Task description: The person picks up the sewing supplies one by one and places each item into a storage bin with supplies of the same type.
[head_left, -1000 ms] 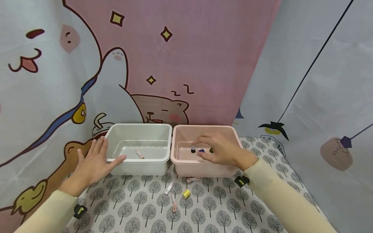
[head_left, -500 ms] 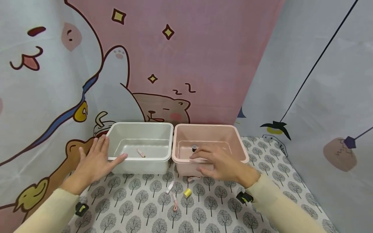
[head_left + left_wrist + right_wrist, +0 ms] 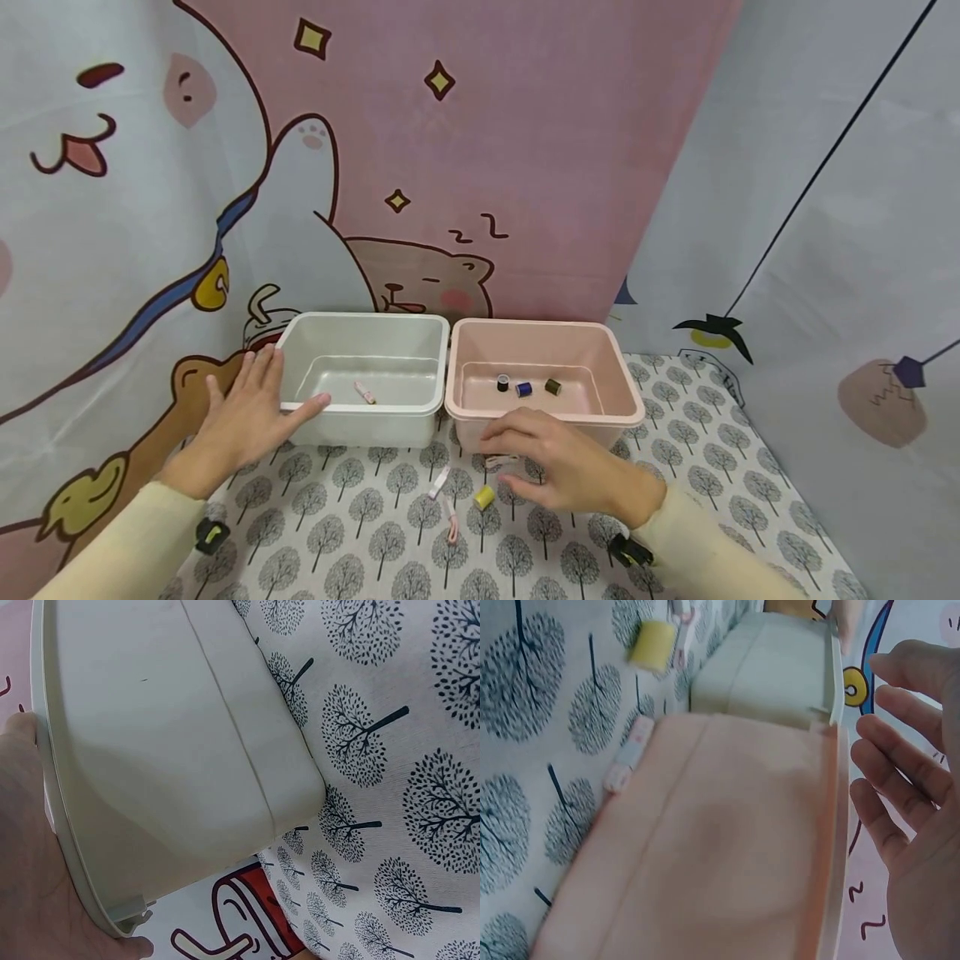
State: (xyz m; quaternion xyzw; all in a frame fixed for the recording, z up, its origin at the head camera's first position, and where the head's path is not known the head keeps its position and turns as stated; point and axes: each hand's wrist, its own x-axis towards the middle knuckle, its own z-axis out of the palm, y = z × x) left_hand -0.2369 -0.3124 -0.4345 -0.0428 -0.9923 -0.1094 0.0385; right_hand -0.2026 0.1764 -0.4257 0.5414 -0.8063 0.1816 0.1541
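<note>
My left hand [image 3: 243,417] rests at the front left corner of the white bin [image 3: 360,428], fingers spread and straight, the palm along the rim in the left wrist view. My right hand [image 3: 562,467] hangs in front of the pink bin [image 3: 618,417], fingers loosely bent and holding nothing. Close to its thumb, a yellow thread spool [image 3: 483,497] lies on the tablecloth. Inside the pink bin are a black spool [image 3: 502,383], a blue spool [image 3: 523,389] and a dark green spool [image 3: 552,387]. One small pale pink strip-like piece [image 3: 364,392] lies in the white bin.
On the tree-print tablecloth [image 3: 330,542] lie a whitish strip [image 3: 438,482], a pink looped strip [image 3: 452,525] and a pale patterned piece [image 3: 630,754] against the pink bin's base. The bins stand side by side before a cartoon-print curtain [image 3: 555,167].
My right hand has drawn back from over the pink bin to in front of it, uncovering the blue and dark green spools. The left hand stays at the white bin.
</note>
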